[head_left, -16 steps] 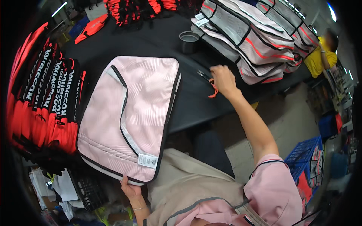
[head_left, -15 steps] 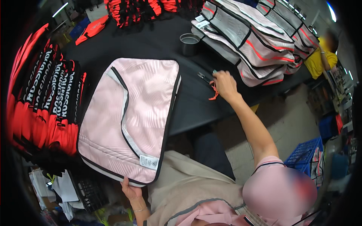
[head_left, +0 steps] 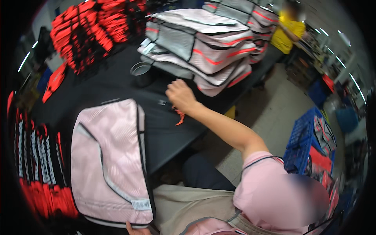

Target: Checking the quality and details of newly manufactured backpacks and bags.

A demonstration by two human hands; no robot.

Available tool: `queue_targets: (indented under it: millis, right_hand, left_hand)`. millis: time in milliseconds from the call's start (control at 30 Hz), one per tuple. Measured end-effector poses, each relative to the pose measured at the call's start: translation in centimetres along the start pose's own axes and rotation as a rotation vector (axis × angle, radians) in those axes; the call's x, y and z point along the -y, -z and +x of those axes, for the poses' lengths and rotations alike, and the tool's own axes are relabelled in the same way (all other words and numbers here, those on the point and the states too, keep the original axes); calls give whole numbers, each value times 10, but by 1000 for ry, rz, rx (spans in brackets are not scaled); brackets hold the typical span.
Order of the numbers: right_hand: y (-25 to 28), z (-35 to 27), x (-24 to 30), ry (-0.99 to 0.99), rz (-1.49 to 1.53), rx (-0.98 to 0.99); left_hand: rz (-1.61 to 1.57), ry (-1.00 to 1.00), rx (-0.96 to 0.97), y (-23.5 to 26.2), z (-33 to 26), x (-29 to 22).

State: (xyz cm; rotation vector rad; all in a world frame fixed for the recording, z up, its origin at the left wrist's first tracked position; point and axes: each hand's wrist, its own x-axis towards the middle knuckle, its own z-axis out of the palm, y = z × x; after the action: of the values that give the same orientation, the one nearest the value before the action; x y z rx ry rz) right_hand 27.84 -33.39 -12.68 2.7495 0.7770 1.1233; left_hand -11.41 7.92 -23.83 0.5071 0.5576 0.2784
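A flat pink bag (head_left: 109,164) with grey piping and black edging lies on the black table (head_left: 168,133), hanging over its near edge. My left hand (head_left: 137,229) shows only at the bottom edge, fingers on the bag's near rim. My right hand (head_left: 180,96) reaches out over the table, closed, just in front of the pile of bags. A small red strap (head_left: 179,116) hangs from under it, and a small metal piece (head_left: 161,102) lies beside it.
A pile of grey and pink bags with red trim (head_left: 203,47) fills the far table. A dark round cup (head_left: 141,70) stands left of it. Red and black items lie at the left (head_left: 39,164) and at the back (head_left: 90,31). A blue crate (head_left: 309,137) and a person in yellow (head_left: 290,31) are at the right.
The view has swung, so everything sits lower and further left. My right hand stays by the bag pile with the red strap. My left hand keeps to the bag's near rim.
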Motion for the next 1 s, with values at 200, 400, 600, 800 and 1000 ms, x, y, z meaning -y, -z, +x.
queue_targets:
  millis: [200, 400, 600, 800, 1000]
  right_hand:
    - [-35, 21, -53, 91, -643, 166]
    - [-43, 37, -70, 58, -739, 388]
    - [-54, 58, -82, -40, -722, 344]
    - [-73, 43, -88, -73, -751, 406]
    - [-55, 46, -76, -72, -641, 356]
  left_hand:
    - [96, -84, -140, 14, 1, 7]
    - [367, -232, -151, 12, -6, 5]
    - [136, -85, -156, -6, -10, -5]
    - [185, -114, -182, -21, -18, 1]
    - [64, -131, -66, -13, -11, 4]
